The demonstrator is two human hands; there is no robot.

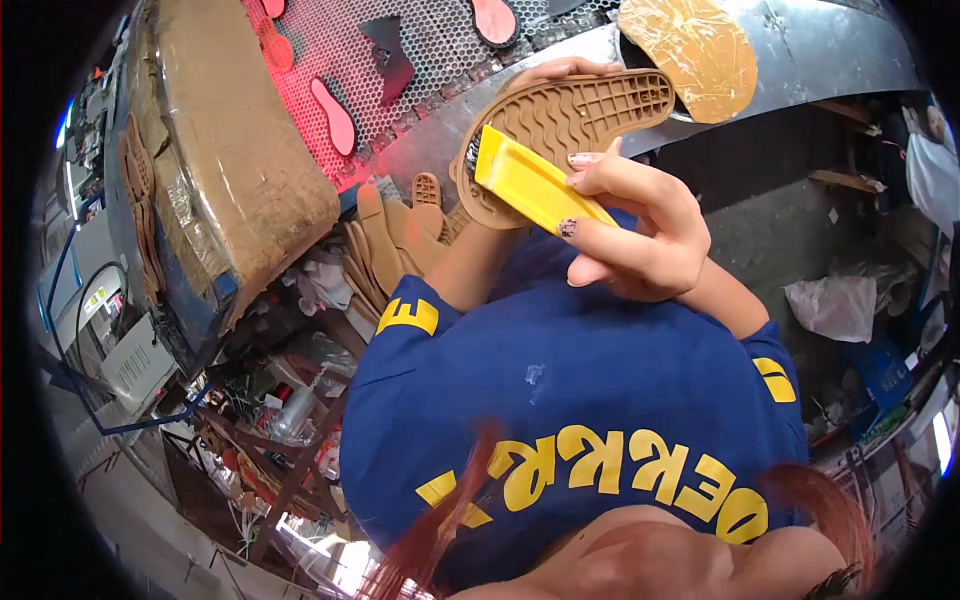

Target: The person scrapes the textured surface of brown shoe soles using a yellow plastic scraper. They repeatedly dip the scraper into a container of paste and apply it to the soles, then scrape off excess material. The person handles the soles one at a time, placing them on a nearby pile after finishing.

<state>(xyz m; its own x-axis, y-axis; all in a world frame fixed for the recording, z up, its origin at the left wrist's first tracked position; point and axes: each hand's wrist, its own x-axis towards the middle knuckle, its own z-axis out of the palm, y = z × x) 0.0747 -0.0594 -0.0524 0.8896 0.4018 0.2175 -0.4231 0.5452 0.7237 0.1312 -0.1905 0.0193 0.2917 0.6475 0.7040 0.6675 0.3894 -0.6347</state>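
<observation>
Holding a tan shoe sole (575, 125) tread-up in our left hand (560, 72), we keep it raised in front of the chest, above the grey metal bench (800, 50). Only the left fingertips show, curled over the sole's far edge; the palm is hidden beneath, likely cupping it so the tread faces us. Our right hand (640, 225) pinches a yellow brush handle (535, 185) between thumb and bent fingers, angled so its dark end sits on the sole's heel, touching the tread. We cannot tell for sure whether bristles or a blade meet the rubber there.

To the left, a stack of similar soles (395, 235) stands near the elbow, and a cardboard-wrapped block (240, 150) crowds that side. Beyond the sole lies a perforated mesh tray (420, 50) with red insoles (335, 115). A taped brown disc (690, 50) rests just beside the sole's toe. Open room lies mainly to the right and below the hands.
</observation>
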